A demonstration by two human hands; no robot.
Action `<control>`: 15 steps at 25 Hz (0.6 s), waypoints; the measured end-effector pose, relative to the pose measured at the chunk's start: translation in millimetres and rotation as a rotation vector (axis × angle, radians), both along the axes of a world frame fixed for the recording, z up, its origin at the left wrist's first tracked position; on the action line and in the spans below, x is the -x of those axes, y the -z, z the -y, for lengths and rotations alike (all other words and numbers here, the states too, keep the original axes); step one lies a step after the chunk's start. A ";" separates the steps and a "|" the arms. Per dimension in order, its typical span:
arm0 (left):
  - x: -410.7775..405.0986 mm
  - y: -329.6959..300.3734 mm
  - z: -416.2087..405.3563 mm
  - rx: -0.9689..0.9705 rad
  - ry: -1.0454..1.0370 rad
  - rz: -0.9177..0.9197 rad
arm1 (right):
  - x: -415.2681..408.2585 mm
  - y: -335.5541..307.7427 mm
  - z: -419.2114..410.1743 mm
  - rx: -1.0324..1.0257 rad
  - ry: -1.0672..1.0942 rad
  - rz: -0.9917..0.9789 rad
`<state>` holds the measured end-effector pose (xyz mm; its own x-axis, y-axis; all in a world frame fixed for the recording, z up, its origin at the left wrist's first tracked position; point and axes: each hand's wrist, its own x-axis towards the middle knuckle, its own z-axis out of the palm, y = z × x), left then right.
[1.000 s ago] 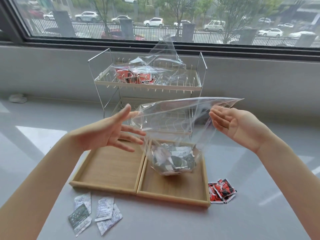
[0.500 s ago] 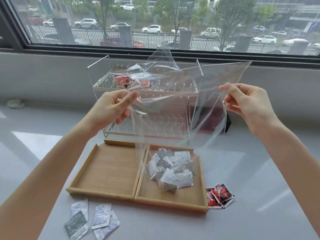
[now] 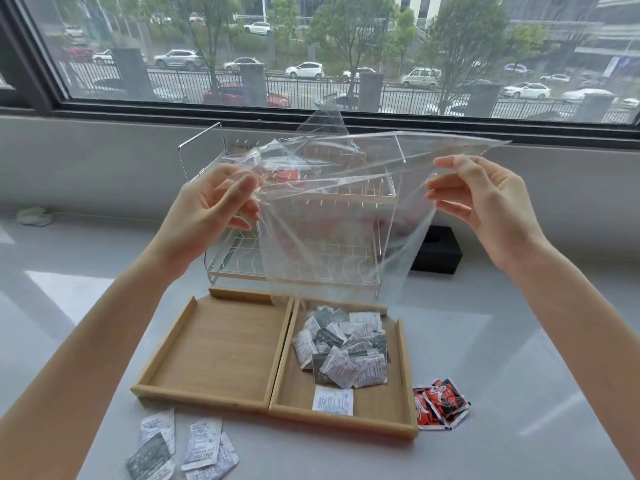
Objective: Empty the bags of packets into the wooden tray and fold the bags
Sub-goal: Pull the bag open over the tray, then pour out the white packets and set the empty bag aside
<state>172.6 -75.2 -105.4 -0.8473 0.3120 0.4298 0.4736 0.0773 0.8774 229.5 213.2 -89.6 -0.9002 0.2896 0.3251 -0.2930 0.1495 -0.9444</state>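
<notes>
Both hands, left (image 3: pixel 211 206) and right (image 3: pixel 485 199), pinch opposite edges of the clear plastic bag (image 3: pixel 332 230), now lifted higher and empty; its grey-white packets (image 3: pixel 341 351) lie in the right compartment of the wooden tray (image 3: pixel 403 372). Folding seems next.

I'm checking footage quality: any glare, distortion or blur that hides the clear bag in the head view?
Head view: wide-angle bend curves the window frame; daylight glare patches on the table; the clear bag shows mainly by edge highlights against the wire rack; packets stay sharp.
</notes>
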 end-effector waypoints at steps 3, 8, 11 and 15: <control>-3.0 15.0 10.3 -0.037 0.035 0.030 | -2.1 10.3 1.1 0.073 -0.150 0.054; -15.4 64.0 18.4 -0.156 -0.001 0.328 | -11.3 64.6 6.9 0.079 -0.065 0.181; -22.4 116.9 18.0 -0.137 -0.121 0.550 | -22.2 114.9 11.9 -0.062 -0.101 0.344; -37.1 184.0 20.5 -0.033 -0.184 0.816 | -41.1 183.5 19.9 -0.009 -0.085 0.669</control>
